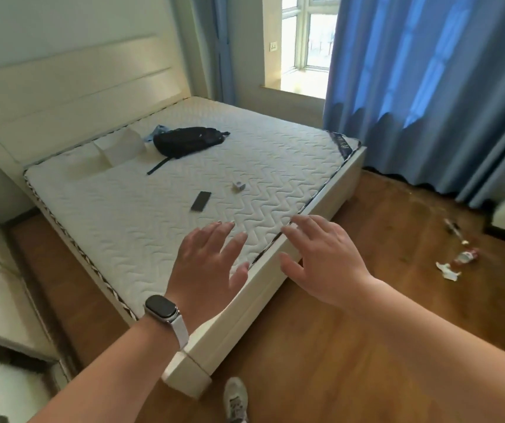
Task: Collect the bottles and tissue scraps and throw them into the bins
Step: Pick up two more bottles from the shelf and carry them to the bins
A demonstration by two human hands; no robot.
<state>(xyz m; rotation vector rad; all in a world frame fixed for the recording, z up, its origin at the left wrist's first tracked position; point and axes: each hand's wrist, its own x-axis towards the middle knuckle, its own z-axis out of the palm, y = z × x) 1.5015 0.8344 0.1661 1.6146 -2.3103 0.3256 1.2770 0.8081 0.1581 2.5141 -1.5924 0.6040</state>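
Both hands empty: left hand (211, 264) and right hand (321, 257) spread, hovering over the bed (141, 227) corner. Bottle (466, 257) and tissue scraps (448, 271) lie on the floor (367, 331), far right near the curtain (428, 87). Our right hand's nearer. Bottle's long axis looks roughly left-right. No bins visible.

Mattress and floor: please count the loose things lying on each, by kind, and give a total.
On the mattress:
Black bag: 1
Dark phone: 1
Small white box: 1
On the floor:
Crushed bottle: 1
White tissue scraps: 2 clearly seen; the smaller bits farther back are too small to tell.
Total: 6
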